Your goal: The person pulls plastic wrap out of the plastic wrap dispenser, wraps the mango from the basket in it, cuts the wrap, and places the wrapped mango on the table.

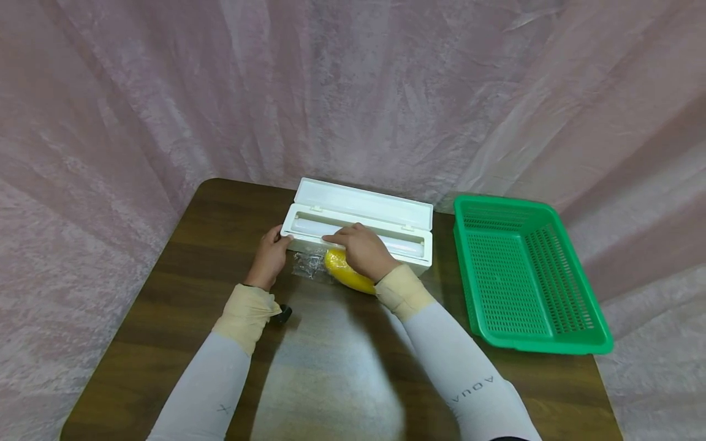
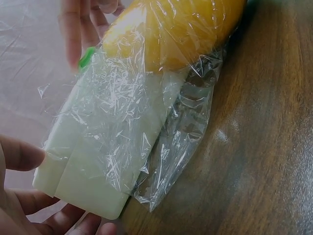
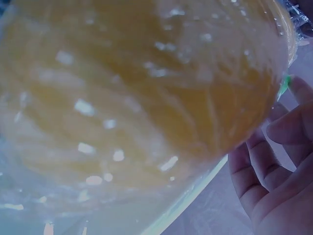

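A white cling film dispenser (image 1: pixel 361 236) lies with its lid raised, a roll of film (image 1: pixel 320 228) inside. My left hand (image 1: pixel 268 260) grips its left end, thumb on one side and fingers round the other. A yellow banana-shaped thing (image 1: pixel 349 274), covered in clear film (image 2: pixel 176 142), lies against the dispenser's front. Above it reaches my right hand (image 1: pixel 361 248), its index finger stretched leftward over the front edge. In the left wrist view a small green slider (image 2: pixel 86 58) on that edge meets a right fingertip. The wrapped yellow thing fills much of the right wrist view, blurred.
A green perforated basket (image 1: pixel 474 288) stands right of the dispenser on the brown wooden table (image 1: pixel 182 288). Behind the table hangs a pink curtain (image 1: pixel 353 92). A black device (image 1: pixel 284 313) sits at my left wrist.
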The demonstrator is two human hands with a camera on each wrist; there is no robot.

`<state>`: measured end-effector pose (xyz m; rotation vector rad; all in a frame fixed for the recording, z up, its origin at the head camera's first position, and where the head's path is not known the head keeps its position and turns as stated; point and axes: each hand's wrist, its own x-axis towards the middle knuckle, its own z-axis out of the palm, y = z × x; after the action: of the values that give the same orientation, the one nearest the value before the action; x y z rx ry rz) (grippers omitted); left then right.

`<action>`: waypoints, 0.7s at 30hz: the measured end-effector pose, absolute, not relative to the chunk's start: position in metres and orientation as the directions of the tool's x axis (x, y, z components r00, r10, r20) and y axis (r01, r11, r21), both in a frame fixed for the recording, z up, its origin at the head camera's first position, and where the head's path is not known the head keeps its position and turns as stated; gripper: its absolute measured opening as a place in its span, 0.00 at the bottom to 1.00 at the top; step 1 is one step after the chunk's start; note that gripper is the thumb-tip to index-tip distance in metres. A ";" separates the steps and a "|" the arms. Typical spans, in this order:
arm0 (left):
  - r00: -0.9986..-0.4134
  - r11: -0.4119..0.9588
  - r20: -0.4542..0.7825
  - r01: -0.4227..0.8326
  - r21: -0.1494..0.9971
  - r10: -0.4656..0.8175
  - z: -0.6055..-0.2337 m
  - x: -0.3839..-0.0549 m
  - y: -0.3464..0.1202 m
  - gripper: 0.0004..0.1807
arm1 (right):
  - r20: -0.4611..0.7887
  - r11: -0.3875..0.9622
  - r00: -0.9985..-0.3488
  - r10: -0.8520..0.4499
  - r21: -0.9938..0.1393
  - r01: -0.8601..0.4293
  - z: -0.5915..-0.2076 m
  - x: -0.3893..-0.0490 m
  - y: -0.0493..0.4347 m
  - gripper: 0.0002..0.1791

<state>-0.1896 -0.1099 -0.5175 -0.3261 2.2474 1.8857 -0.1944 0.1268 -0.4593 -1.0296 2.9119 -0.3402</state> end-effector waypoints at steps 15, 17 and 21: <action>-0.961 0.165 -0.271 -0.277 0.947 -0.057 -0.517 -0.189 -0.110 0.30 | 0.071 0.751 -0.776 -0.627 -0.208 -0.626 -0.466 -0.194 0.139 0.40; -0.961 0.168 -0.271 -0.277 0.946 -0.057 -0.516 -0.189 -0.110 0.30 | 0.062 0.754 -0.779 -0.624 -0.214 -0.621 -0.466 -0.193 0.140 0.40; -0.962 0.176 -0.268 -0.273 0.946 -0.057 -0.517 -0.189 -0.110 0.30 | 0.043 0.760 -0.786 -0.617 -0.225 -0.610 -0.463 -0.191 0.143 0.40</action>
<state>-0.1891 -0.1099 -0.5165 -0.3228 2.2719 1.8855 -0.1912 0.1428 -0.4630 -1.0165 2.9152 -0.3548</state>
